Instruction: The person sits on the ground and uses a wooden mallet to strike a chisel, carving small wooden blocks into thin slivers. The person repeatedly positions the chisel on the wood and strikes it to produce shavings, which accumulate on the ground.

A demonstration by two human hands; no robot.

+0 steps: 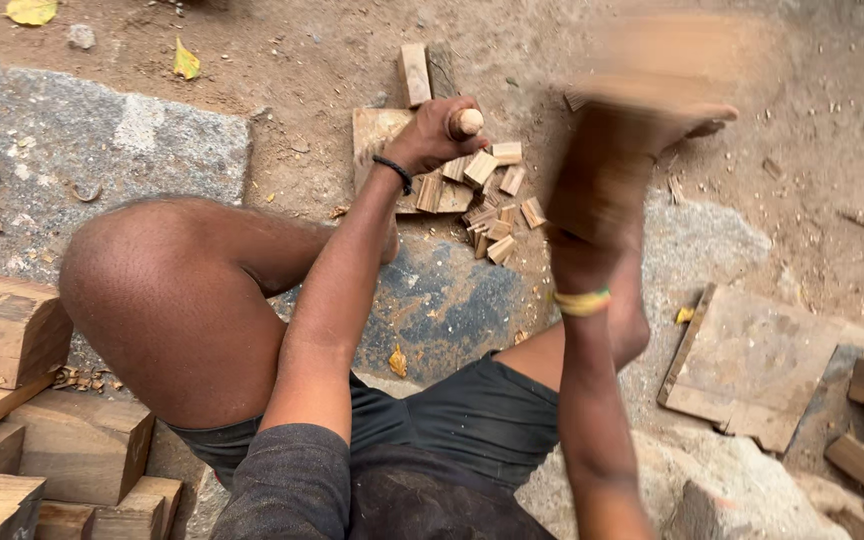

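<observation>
My left hand (430, 138) is closed around a tool with a round wooden handle (466, 122), held upright over a flat wooden block (374, 132) on the dirt. My right hand (580, 250) is raised, gripping a wooden mallet (642, 120) that is blurred by motion, up and to the right of the left hand. Several small cut wood pieces (497, 215) lie heaped on and beside the block, between my two hands. A yellow band (582, 301) circles my right wrist and a black one my left.
I squat with my left knee (167, 300) up. Chunky wooden blocks (12, 330) are stacked at the lower left, a flat board (747, 370) and more offcuts at the right, a grey stone slab (72, 150) at the upper left, and a rock (732, 490) by my right side.
</observation>
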